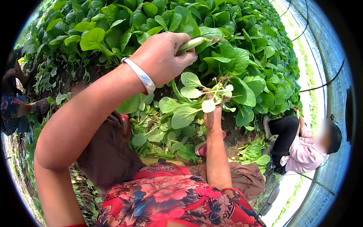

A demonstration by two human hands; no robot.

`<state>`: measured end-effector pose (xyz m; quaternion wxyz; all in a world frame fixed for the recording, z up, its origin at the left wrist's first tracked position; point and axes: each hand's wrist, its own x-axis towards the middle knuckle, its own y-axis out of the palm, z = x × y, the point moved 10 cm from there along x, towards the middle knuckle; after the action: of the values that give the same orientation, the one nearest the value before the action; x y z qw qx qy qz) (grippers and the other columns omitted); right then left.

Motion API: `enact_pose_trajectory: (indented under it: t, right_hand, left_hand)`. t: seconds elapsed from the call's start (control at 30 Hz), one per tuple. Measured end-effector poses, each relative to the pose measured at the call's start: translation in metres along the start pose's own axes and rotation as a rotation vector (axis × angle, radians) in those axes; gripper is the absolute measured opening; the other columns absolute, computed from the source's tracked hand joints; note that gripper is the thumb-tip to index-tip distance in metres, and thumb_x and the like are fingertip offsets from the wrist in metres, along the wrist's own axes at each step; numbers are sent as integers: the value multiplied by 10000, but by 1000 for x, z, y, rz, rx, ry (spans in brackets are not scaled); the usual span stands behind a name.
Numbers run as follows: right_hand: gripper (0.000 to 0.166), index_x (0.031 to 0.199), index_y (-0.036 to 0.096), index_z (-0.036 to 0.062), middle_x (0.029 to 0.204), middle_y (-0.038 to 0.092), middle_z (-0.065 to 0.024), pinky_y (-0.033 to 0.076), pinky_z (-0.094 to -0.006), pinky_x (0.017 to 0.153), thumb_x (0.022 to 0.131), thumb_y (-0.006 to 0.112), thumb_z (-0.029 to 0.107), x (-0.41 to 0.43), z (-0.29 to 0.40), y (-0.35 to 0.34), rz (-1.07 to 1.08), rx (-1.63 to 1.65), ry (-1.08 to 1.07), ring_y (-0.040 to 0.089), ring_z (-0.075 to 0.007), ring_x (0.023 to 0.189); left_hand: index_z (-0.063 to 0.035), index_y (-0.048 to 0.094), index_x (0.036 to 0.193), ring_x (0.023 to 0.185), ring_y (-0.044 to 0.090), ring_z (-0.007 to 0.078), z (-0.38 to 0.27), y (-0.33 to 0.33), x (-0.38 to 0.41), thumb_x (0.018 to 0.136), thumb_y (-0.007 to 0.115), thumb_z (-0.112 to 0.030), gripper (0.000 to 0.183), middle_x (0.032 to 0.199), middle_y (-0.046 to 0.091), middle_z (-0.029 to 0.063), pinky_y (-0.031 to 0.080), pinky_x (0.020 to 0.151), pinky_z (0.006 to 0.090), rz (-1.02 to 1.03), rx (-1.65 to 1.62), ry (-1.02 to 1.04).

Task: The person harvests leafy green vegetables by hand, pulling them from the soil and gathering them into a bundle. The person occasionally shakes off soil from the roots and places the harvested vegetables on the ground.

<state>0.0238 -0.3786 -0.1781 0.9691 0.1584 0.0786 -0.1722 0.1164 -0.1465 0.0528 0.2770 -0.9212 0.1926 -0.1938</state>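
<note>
My left hand point(163, 58), with a silver bangle point(141, 74) at the wrist, pinches a leafy green plant by its pale stem point(192, 44). The stem's thin, soil-flecked root points right, and its leaves hang among the crop behind. Lower and to the right, my right hand point(212, 115) grips a bunch of uprooted leafy greens point(185, 115). Its soil-clotted roots point(226, 79) stick out beyond the fingers, and the broad leaves spread left. Part of the right hand is hidden by small pale leaves.
A dense bed of leafy greens point(175, 17) fills the far side. Loose greens point(153, 133) lie on soil by my feet, with a pile point(251, 151) at right. A person in a pink shirt point(302, 153) crouches there; another person point(14, 105) is at far left. Plastic sheeting point(337, 42) curves along the right.
</note>
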Motion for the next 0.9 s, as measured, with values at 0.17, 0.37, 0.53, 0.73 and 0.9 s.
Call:
enact_pose_trajectory:
  t: [0.17, 0.37, 0.53, 0.73, 0.9]
  right_hand:
    - [418, 1342, 576, 34, 1127, 667, -59, 534, -286, 823, 1022, 608, 300, -16, 42, 42, 116, 255, -75, 612, -134, 991]
    - [433, 1347, 541, 93, 1152, 655, -95, 566, -395, 926, 934, 663, 52, -25, 79, 46, 109, 409, -133, 649, -228, 1062]
    - [347, 1292, 549, 7, 1223, 603, -94, 503, -351, 996, 960, 634, 62, -19, 84, 35, 192, 307, -213, 606, -218, 1126]
    - [430, 1362, 521, -14, 1315, 601, -142, 514, -355, 1005, 965, 642, 97, -18, 84, 34, 137, 264, -150, 617, -216, 1141]
    - [591, 1491, 383, 10, 1439, 526, -151, 458, -384, 1079, 1004, 581, 280, -26, 87, 54, 211, 224, -232, 545, -250, 1284]
  left_hand:
    - [10, 681, 906, 600, 494, 81, -5, 13, 4, 952, 672, -235, 249, 657, 597, 19, 439, 572, 291, 63, -27, -28]
    - [-14, 695, 909, 559, 544, 63, -1, 29, 7, 969, 669, -267, 261, 666, 650, 13, 449, 524, 251, 166, -226, -231]
    - [-22, 694, 895, 559, 559, 62, -14, 38, 7, 983, 664, -265, 260, 675, 658, 15, 460, 531, 232, 181, -333, -233]
    - [-15, 705, 932, 633, 571, 62, -10, 62, 12, 978, 678, -246, 237, 743, 684, 9, 485, 591, 250, 291, -183, -137]
    - [-38, 724, 1016, 634, 538, 102, -22, 96, 2, 935, 716, -234, 212, 732, 673, 94, 497, 628, 315, 369, -57, -22]
